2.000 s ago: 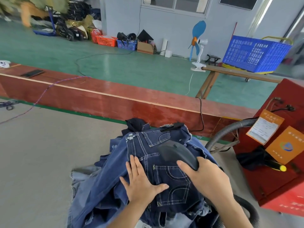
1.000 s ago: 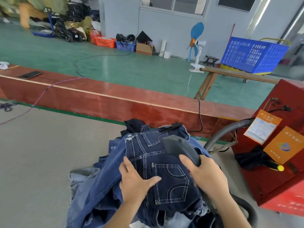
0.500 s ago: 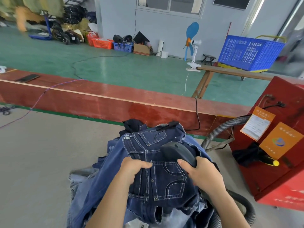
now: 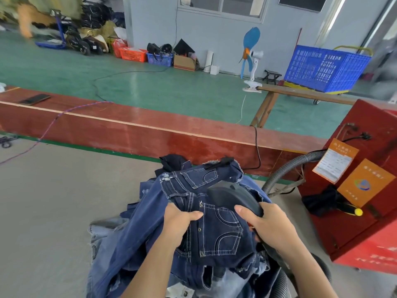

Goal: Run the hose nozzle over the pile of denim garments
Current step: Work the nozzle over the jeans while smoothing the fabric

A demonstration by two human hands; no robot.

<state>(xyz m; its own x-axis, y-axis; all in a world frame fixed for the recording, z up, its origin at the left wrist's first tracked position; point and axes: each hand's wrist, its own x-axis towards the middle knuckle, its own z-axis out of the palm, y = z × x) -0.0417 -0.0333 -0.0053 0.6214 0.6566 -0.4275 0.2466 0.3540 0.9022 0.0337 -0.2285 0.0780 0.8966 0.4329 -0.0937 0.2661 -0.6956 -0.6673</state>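
A heap of denim garments point(image 4: 193, 239) sits at the near edge of the grey counter point(image 4: 53, 201), close to its right end. The left hand point(image 4: 179, 222) has its grip closed on a fold of the top pair of dark jeans point(image 4: 214, 229), thumb over the white-stitched waistband. The right hand point(image 4: 270, 226) wraps its grip round the black hose nozzle point(image 4: 232, 195), whose head lies flat on the jeans just below a back pocket. A grey ribbed hose point(image 4: 285, 171) curves off to the red machine point(image 4: 365, 190) standing beside the counter's right end.
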